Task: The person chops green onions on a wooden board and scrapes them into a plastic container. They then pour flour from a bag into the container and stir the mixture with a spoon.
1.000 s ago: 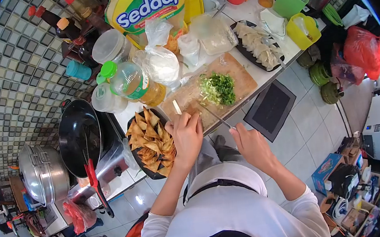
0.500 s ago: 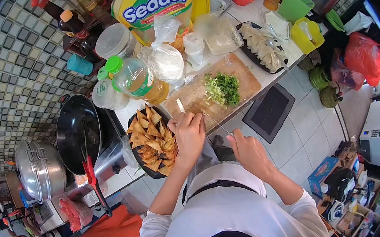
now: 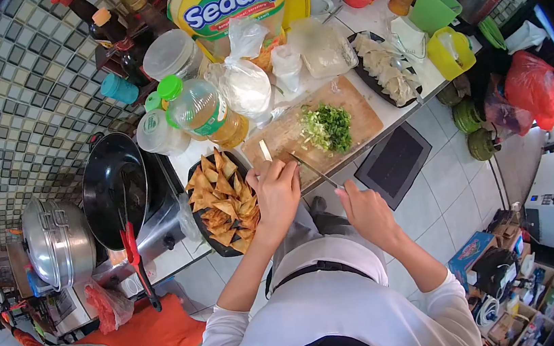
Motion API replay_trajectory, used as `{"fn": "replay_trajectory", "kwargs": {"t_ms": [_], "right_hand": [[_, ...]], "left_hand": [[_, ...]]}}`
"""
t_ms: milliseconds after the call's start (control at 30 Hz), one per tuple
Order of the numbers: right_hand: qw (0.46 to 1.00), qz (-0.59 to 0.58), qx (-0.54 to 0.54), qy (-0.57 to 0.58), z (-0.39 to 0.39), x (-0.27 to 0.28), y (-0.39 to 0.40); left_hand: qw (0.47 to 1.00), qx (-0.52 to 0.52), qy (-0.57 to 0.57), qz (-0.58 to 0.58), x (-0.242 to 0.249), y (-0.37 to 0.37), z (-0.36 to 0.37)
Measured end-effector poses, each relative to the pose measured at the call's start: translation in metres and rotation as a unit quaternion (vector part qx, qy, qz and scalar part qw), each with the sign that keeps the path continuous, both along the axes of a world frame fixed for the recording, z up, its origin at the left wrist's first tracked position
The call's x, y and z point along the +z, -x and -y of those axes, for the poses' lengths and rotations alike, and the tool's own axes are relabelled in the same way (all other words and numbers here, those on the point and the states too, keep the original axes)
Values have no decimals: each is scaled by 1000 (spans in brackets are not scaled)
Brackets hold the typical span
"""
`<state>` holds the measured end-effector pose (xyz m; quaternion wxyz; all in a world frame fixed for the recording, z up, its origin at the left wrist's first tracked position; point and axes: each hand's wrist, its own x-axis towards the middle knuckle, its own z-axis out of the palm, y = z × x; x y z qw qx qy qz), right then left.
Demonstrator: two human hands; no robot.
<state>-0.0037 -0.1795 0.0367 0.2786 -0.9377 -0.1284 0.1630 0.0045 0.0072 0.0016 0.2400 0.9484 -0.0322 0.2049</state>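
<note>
My left hand is closed over the near left part of a wooden cutting board. Its curled fingers press on a pale white stalk whose end sticks out past them; the rest is hidden. Close to those fingertips is the tip of a knife. My right hand is wrapped round the knife's handle, off the board's near edge. A heap of chopped green onion lies on the board, right of the blade.
Left of the board, a black plate holds fried triangular pastries. An oil bottle and a tied bag of white powder stand behind. Wrappers lie on a black tray at right. A wok sits left; a person in orange is lower left.
My right hand has shifted slightly right and down, and the knife blade shows more broadly. The person at lower left has moved. My left hand stays in place over the stalk.
</note>
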Motion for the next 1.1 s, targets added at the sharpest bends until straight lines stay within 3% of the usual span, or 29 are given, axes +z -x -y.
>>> {"fn": "replay_trajectory", "kwargs": {"t_ms": [200,400,600,867,1100], "right_hand": [[998,19,-30,-51,-5,-1,-13],[996,-3,-10,-92,-7,2,0],[996,-14,-12,-82,-11,4,3],[997,71,19,8,-24,-8,-1],[999,21,19,14,-2,-2,5]], "left_hand": [[999,-2,-10,43,3,-1,1],[1000,13,2,7,2,1,1],[1000,9,4,22,2,1,2],[1000,9,-4,24,2,0,-1],[999,33,-29,19,4,1,0]]}}
